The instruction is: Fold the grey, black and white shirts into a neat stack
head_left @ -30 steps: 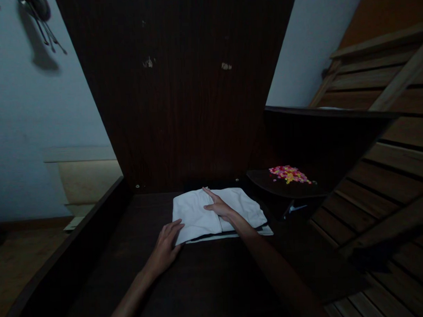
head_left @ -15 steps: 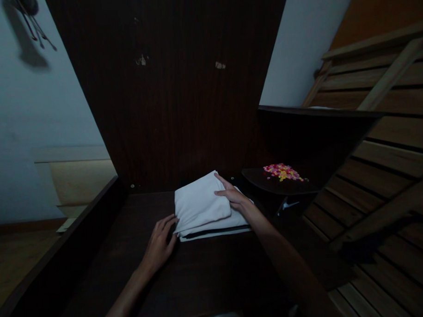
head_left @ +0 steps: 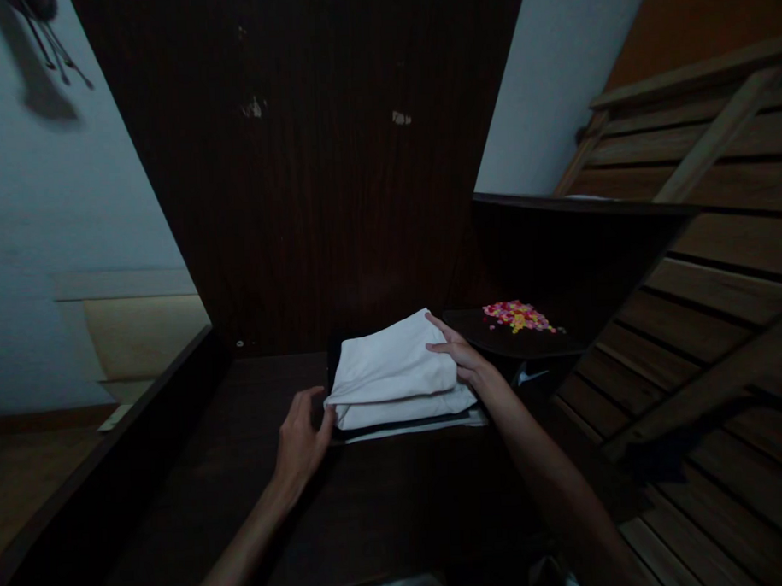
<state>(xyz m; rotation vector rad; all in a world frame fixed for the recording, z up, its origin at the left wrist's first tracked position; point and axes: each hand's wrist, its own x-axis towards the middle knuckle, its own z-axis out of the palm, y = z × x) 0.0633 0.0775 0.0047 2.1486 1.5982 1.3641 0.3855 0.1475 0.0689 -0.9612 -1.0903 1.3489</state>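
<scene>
A white folded garment (head_left: pixel 393 361) lies on top of a small stack of folded clothes on the dark wooden surface. Beneath it, white and black layers of the stack (head_left: pixel 401 415) show along the front. My right hand (head_left: pixel 461 356) grips the garment's right edge, thumb on top and the other fingers partly hidden by the cloth. At the left front corner is my left hand (head_left: pixel 303 433), its thumb touching the cloth and its fingers stretched out and apart from the thumb.
A dark upright panel (head_left: pixel 323 176) stands behind the stack. To the right, a low shelf (head_left: pixel 469 324) bears a scatter of pink, red and yellow pieces (head_left: pixel 517 316). A raised side board (head_left: pixel 126 430) edges the surface on the left. Wooden slats (head_left: pixel 706 316) stand at far right.
The white garment has shifted right on the stack, with my right hand moving along with it. A front fold and a dark layer at the back left now show. My left hand's fingers have spread.
</scene>
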